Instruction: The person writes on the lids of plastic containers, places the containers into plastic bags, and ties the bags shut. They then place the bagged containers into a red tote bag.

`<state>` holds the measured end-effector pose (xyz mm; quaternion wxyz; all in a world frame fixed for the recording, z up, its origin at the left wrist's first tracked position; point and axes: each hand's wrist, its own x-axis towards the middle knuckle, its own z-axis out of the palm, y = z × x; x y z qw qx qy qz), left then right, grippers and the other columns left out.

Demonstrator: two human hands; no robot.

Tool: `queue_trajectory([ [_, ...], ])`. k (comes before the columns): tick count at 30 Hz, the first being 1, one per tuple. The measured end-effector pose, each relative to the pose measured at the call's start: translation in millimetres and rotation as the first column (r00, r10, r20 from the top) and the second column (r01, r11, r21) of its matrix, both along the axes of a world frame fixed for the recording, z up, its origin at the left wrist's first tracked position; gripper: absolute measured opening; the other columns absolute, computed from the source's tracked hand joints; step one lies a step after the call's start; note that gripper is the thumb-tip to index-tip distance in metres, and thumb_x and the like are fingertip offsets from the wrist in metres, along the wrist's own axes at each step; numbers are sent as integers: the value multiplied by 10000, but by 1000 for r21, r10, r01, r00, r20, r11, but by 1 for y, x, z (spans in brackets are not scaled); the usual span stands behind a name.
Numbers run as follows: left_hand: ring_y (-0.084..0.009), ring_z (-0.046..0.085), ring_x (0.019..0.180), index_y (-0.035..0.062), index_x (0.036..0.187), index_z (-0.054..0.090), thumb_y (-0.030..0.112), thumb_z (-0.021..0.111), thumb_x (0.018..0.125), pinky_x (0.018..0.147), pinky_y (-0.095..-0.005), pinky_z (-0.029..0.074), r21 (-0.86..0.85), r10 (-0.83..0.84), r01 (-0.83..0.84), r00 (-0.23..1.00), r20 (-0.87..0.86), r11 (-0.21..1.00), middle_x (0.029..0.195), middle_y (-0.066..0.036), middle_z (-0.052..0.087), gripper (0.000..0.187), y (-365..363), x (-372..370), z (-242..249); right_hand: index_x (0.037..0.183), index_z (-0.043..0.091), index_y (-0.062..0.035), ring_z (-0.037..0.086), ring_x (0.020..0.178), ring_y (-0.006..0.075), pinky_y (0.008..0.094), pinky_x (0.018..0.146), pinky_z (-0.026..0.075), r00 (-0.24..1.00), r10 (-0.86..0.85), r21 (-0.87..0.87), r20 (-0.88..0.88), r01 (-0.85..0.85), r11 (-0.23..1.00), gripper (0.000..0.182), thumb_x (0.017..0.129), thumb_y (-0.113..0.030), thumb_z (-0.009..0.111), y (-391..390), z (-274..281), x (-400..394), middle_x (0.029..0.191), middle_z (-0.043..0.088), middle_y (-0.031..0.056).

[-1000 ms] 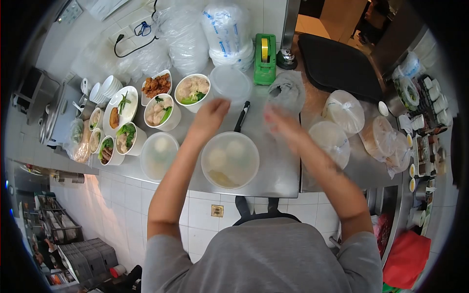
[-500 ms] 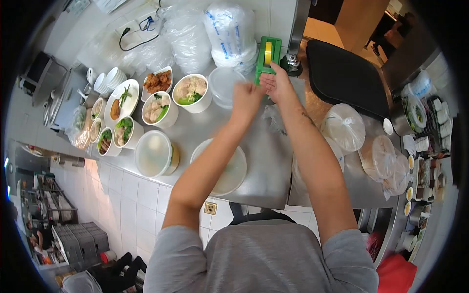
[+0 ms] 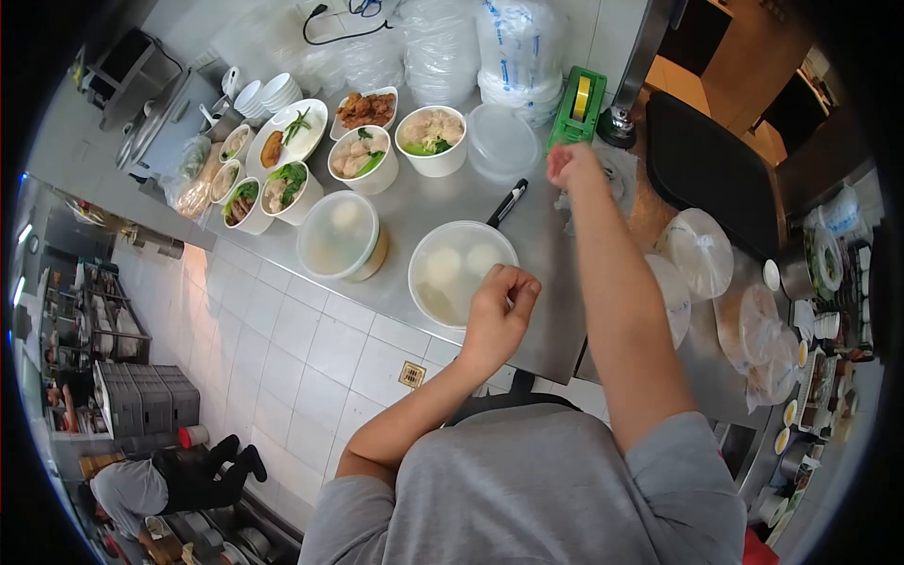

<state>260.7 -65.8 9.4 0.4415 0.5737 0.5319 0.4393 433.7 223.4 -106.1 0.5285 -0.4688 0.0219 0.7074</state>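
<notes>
My left hand is closed, fingers curled and thumb pressed to them, at the right edge of a round lidded tub with pale round pieces inside. Whatever its fingertips hold, if anything, is too small to make out. Farther forward, my right hand is closed too, just below the green tape dispenser with its yellow roll. Its fingertips are blurred, so what they pinch does not show. A black marker pen lies between the tub and my right hand.
Another lidded tub stands left on the steel counter. Behind it are bowls of food and a stack of clear lids. Bagged containers and a black tray sit right. A person bends at lower left.
My left hand has come back from the tape dispenser to the tub's edge. My right hand stays near the dispenser, its fingers now more closed. The view has shifted, and the marker pen is uncovered.
</notes>
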Motion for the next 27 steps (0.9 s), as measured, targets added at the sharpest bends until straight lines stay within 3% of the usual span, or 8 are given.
queue_trajectory([
  [3, -54, 442, 674, 24, 811, 579, 160, 551, 887, 605, -213, 362, -221, 28, -11, 997, 74, 975, 723, 23, 522, 158, -22, -22, 16, 1013, 605, -67, 534, 750, 137, 309, 667, 398, 930, 249, 114, 270, -287, 951, 274, 775, -192, 663, -45, 39, -46, 835, 601, 12],
  [8, -43, 403, 611, 39, 718, 535, 166, 594, 877, 558, -200, 329, -273, 269, -203, 935, 232, 940, 647, 49, 482, 212, -77, -85, 1, 1188, 550, -19, 506, 583, 104, 227, 528, 383, 863, 148, 537, 484, -426, 728, 458, 760, -106, 688, -138, 83, -86, 755, 593, 44],
  [11, -56, 389, 581, 33, 714, 524, 182, 607, 872, 533, -215, 332, -327, 271, -232, 960, 78, 916, 607, 41, 467, 233, -85, -105, -48, 1214, 515, 20, 558, 643, 108, 219, 554, 436, 800, 203, 414, 564, -487, 769, 461, 773, -10, 645, -155, 50, -91, 815, 621, 81],
  [19, -97, 498, 578, -4, 851, 556, 157, 596, 870, 537, -257, 416, -158, 147, -161, 984, -96, 974, 648, -25, 554, 167, -40, -104, -99, 1159, 550, 24, 626, 722, 146, 257, 609, 516, 768, 577, 201, 278, -634, 747, 343, 822, -27, 583, -160, 34, -90, 918, 645, 110],
  [20, -133, 522, 565, 0, 834, 555, 158, 603, 859, 526, -279, 423, -25, 156, -171, 942, -298, 985, 634, -51, 564, 167, -37, -105, -100, 1163, 544, 36, 621, 697, 144, 248, 586, 507, 757, 606, 174, 243, -649, 741, 349, 822, -25, 582, -161, 39, -90, 911, 647, 112],
  [22, -204, 571, 538, 9, 800, 552, 159, 617, 838, 505, -323, 436, 217, 227, -110, 729, -645, 970, 606, -102, 583, 168, -40, -109, -101, 1150, 547, 40, 619, 769, 145, 252, 633, 508, 620, 658, 138, 427, -764, 630, 336, 831, -59, 589, -157, 41, -81, 945, 640, 110],
  [26, -222, 607, 590, 17, 831, 555, 180, 613, 831, 524, -327, 457, 70, 181, -171, 808, -561, 983, 659, -116, 617, 173, -38, -113, -95, 1140, 545, 31, 585, 928, 147, 252, 745, 486, 233, 339, -30, 911, -784, 620, 362, 877, -215, 584, -160, 32, -74, 1046, 605, 118],
  [27, -215, 616, 631, 19, 872, 565, 225, 601, 842, 545, -321, 462, -25, 156, -189, 871, -465, 982, 701, -117, 630, 212, -39, -115, -93, 1152, 539, 14, 583, 939, 145, 257, 766, 480, 443, 397, 114, 804, -769, 629, 384, 885, -259, 571, -163, 36, -75, 1049, 605, 108],
])
